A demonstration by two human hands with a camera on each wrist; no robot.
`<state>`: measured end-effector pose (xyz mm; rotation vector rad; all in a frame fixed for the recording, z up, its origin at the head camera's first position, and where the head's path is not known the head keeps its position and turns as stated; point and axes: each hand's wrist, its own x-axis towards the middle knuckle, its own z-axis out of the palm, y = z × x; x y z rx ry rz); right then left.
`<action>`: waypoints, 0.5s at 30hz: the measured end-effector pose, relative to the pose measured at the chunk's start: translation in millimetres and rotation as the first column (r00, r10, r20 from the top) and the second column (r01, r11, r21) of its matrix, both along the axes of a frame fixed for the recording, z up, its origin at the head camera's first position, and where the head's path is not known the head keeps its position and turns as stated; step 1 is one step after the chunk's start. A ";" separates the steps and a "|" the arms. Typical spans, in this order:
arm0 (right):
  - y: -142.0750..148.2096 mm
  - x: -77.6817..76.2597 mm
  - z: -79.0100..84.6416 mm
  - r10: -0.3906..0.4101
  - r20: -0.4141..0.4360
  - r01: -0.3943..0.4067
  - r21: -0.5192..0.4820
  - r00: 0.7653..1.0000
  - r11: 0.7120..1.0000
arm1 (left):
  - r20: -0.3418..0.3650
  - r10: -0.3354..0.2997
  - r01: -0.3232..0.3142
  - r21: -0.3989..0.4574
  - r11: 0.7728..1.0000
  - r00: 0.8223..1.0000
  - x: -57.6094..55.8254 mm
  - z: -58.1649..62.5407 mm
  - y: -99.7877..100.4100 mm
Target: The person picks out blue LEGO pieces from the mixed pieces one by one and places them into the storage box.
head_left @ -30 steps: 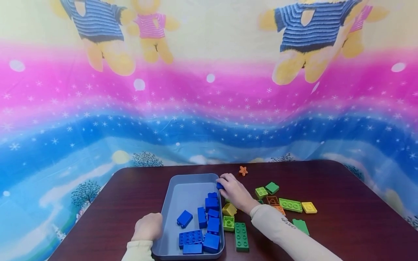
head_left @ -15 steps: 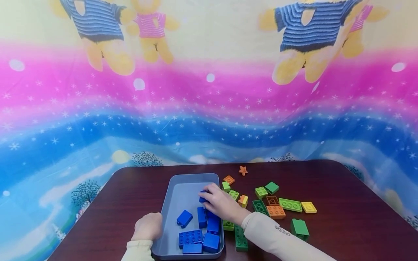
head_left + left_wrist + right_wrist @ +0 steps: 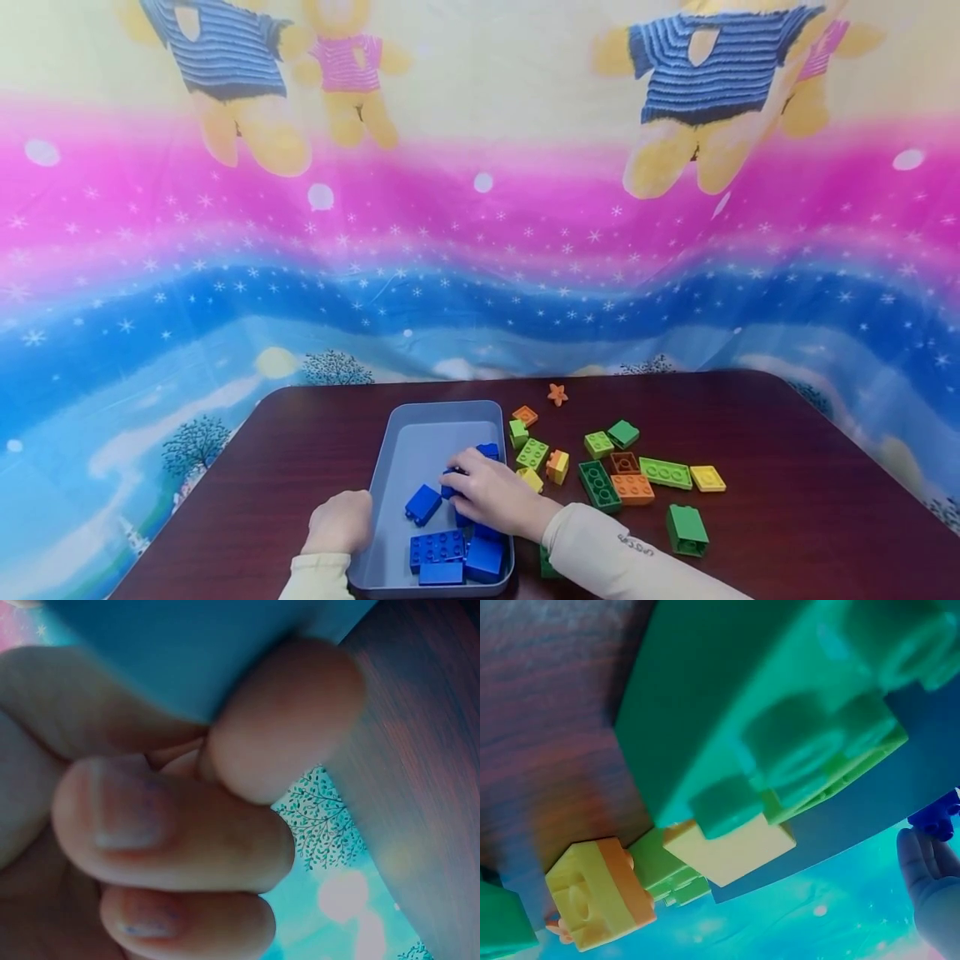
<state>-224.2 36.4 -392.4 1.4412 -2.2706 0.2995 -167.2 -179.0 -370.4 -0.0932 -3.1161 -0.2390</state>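
Observation:
My left hand (image 3: 340,521) pinches the left rim of a grey-blue tray (image 3: 420,446), thumb and curled fingers on its edge in the left wrist view (image 3: 187,817). Over the right half of the tray, my right hand (image 3: 495,493) holds a small blue toy brick (image 3: 447,486) by the fingertips. That brick (image 3: 934,817) also shows at the right edge of the right wrist view. Several blue bricks lie in the tray, among them a studded one (image 3: 437,547) and a tilted one (image 3: 423,505). My right hand hides some of them.
Right of the tray, loose bricks lie on the dark table (image 3: 795,500): a dark green one (image 3: 599,487), an orange one (image 3: 633,489), a light green plate (image 3: 665,473), a yellow plate (image 3: 708,478) and others. An orange star-shaped piece (image 3: 557,394) lies near the far edge.
My right hand has carried the blue brick from the tray's upper right rim leftward and nearer, over the blue bricks inside. The left hand has stayed at the left rim.

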 end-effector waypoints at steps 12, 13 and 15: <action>-2.6 2.9 -7.7 0.015 0.030 -0.018 0.107 0.999 0.994 | -0.006 0.004 -0.004 -0.006 1.000 1.000 -1.7 -2.1 0.4; -2.4 2.7 -8.0 0.015 0.039 -0.019 0.109 0.999 0.994 | -0.005 0.006 -0.006 -0.006 1.000 1.000 -1.7 -2.3 0.3; -1.8 2.3 -8.6 0.012 0.049 -0.017 0.111 0.999 0.994 | -0.004 0.006 -0.006 -0.006 1.000 1.000 -1.9 -2.8 -0.1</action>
